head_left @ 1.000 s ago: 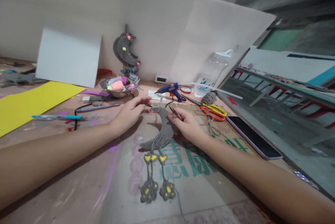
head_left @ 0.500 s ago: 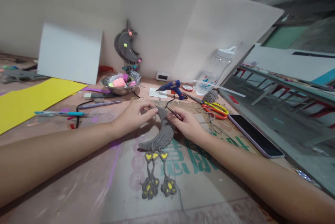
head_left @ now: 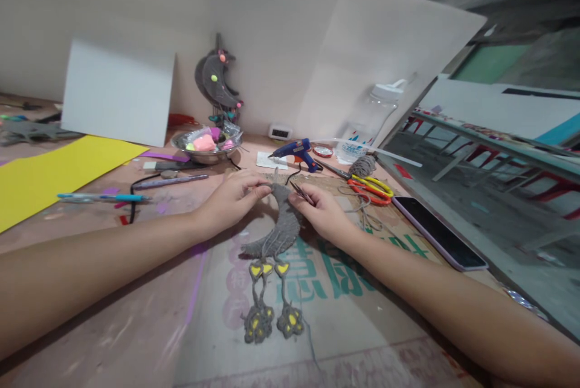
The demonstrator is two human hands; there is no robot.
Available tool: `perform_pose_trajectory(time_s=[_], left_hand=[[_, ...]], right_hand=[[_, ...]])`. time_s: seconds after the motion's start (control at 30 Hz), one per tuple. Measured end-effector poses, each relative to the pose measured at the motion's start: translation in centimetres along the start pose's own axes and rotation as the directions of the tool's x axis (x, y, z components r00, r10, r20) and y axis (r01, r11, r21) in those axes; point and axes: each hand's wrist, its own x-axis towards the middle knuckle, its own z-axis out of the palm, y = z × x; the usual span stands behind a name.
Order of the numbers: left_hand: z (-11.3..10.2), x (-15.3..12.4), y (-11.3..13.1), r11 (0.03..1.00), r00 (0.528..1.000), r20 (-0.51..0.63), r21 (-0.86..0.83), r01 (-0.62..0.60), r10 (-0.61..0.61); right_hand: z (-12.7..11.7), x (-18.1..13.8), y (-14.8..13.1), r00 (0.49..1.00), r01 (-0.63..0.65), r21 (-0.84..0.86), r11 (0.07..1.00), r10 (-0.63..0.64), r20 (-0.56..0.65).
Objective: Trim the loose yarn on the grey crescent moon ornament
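Note:
A grey felt-like crescent moon point(head_left: 286, 222) lies on the board, its points toward the left. My left hand point(head_left: 238, 197) pinches near its upper tip, where a short grey loop point(head_left: 276, 175) sticks up. Against the crescent's right edge, my right hand point(head_left: 324, 210) grips what look like dark metal tweezers point(head_left: 302, 193), prongs pointing up and left. Below the crescent hang yellow-centred hearts point(head_left: 267, 269) on grey cords. These end in grey paw-shaped pieces point(head_left: 290, 321) with yellow spots.
Behind my hands lie a blue glue gun point(head_left: 294, 151), scissors point(head_left: 371, 187) and a ball of grey yarn point(head_left: 363, 165). A phone point(head_left: 439, 232) rests at right. A metal bowl point(head_left: 206, 155) holds coloured clay. Yellow sheet point(head_left: 58, 173) and pens point(head_left: 104, 197) lie left. Another crescent point(head_left: 217, 80) hangs behind.
My left fingers have shifted slightly at the crescent's tip, and the grey loop there now stands out more clearly. The right hand keeps its hold; the view has shifted slightly.

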Motion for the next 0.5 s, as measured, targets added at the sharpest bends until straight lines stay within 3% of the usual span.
perform_pose_trajectory(time_s=[0.1, 0.23, 0.37, 0.5], left_hand=[[0.2, 0.0, -0.4, 0.997, 0.999, -0.030, -0.076, 0.033, -0.036], [0.3, -0.1, -0.6, 0.962, 0.982, -0.060, -0.222, 0.160, -0.177], [0.1, -0.1, 0.1, 0.966, 0.981, 0.000, -0.174, 0.190, -0.193], [-0.1, -0.1, 0.5, 0.974, 0.985, -0.022, -0.156, 0.167, -0.173]], right_hand=[[0.0, 0.1, 0.1, 1.000, 0.003, -0.003, 1.000, -0.003, -0.010], [0.0, 0.1, -0.1, 1.000, 0.010, -0.004, 1.000, -0.010, -0.009], [0.1, -0.1, -0.4, 1.000, 0.005, -0.010, 1.000, -0.005, 0.005], [0.2, -0.1, -0.6, 1.000, 0.011, -0.021, 1.000, -0.011, 0.008]])
